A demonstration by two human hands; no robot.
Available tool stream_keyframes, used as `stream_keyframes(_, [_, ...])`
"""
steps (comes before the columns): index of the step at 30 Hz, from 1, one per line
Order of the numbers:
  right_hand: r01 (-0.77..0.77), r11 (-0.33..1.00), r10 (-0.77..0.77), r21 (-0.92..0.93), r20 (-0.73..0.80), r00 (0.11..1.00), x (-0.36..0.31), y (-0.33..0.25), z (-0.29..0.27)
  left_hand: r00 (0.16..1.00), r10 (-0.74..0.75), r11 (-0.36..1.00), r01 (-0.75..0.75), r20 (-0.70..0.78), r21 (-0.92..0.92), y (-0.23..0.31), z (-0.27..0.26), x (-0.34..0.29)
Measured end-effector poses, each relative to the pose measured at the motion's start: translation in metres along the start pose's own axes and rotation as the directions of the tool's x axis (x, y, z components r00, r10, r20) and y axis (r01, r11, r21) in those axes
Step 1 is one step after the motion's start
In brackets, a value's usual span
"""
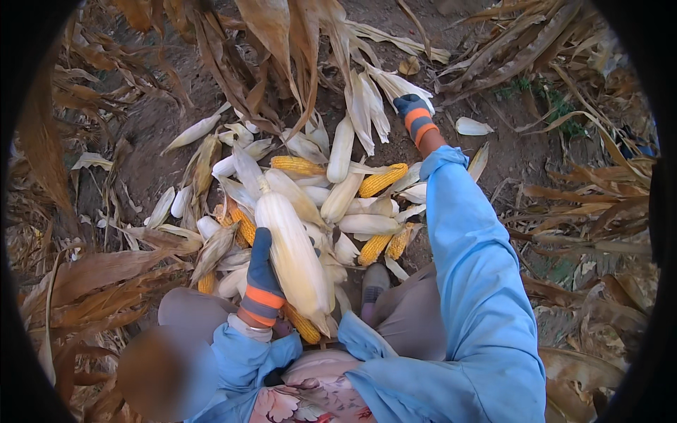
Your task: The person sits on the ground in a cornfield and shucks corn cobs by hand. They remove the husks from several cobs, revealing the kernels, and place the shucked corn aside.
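My left hand (259, 271), in a dark glove with an orange-banded cuff, grips a large ear of corn (293, 247) in its pale husk. The ear points away from me, tilted over the heap. My right arm stretches far forward, and my right hand (412, 113), gloved the same way, is closed at the end of a pale dry corn husk (395, 86). My right fingertips are partly hidden. Between my hands lies a heap of corn, some in husks, some bare yellow ears like this bare ear (383, 180).
Dry corn stalks and leaves (275, 42) hang over the far side, with more dry leaves (106, 289) at left and right (592, 197). Brown soil (486, 162) shows around the heap. A single pale husked ear (472, 127) lies right of my right hand. My shoe (375, 282) touches the heap's near edge.
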State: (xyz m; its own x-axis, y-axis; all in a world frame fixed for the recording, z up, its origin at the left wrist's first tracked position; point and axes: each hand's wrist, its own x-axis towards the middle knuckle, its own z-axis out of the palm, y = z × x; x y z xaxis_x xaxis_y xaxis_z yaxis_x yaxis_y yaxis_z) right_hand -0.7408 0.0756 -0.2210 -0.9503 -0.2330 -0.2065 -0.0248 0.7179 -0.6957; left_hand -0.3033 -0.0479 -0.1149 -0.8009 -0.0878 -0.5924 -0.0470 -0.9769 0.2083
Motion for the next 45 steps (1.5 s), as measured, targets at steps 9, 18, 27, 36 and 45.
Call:
stream_keyframes(9, [0.152,0.934,-0.339,0.323,0.667,0.664,-0.218,-0.136,-0.015,0.966,0.173,0.973,-0.138,0.190,-0.186,0.015,-0.018,0.020])
stream_keyframes(18, [0.155,0.913,-0.366,0.379,0.586,0.723,-0.316,-0.137,-0.011,0.921,0.269,0.958,-0.224,0.281,-0.180,0.019,-0.014,0.004])
stream_keyframes(27, [0.124,0.941,-0.294,0.313,0.585,0.756,-0.345,-0.133,0.004,0.848,0.405,0.914,-0.360,0.343,-0.188,0.018,-0.013,-0.003])
stream_keyframes(36, [0.423,0.869,-0.494,0.257,0.484,0.722,-0.352,-0.127,0.014,0.771,0.518,0.838,-0.544,0.371,-0.039,0.017,-0.004,-0.002])
stream_keyframes(45, [0.612,0.786,-0.597,0.091,0.366,0.714,-0.362,-0.119,0.031,0.793,0.539,0.799,-0.588,0.283,0.125,0.015,-0.009,-0.002])
